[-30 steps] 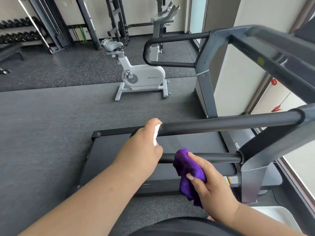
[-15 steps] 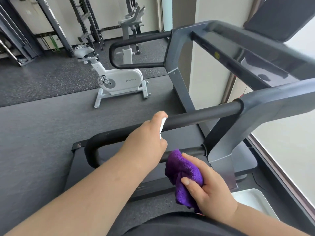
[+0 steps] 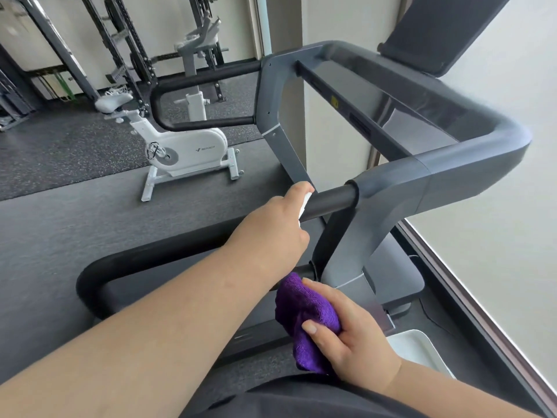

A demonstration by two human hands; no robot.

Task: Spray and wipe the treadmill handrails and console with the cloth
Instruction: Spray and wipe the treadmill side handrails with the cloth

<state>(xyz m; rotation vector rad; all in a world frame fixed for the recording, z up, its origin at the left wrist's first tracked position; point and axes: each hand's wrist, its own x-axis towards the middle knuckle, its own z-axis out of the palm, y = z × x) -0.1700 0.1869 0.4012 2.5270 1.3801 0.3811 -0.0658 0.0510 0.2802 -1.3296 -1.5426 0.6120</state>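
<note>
Purple cloth [image 3: 304,315] sits bunched in the person's right hand [image 3: 346,333], fingers and thumb closed round it, low down beside the grey upright of the treadmill [image 3: 446,182]. The top of the cloth lies against the lower black bar. The left hand [image 3: 274,227] reaches forward, curled round a small white spray bottle [image 3: 305,206], of which only a sliver shows between the fingers; its top finger sits on the bottle's head, right at the near black handrail [image 3: 331,200]. That handrail runs into the grey frame and curves down on the left. The dark console [image 3: 422,107] stretches across above, with a tilted screen behind. A white exercise bike [image 3: 184,149] stands well apart on the grey floor.
</note>
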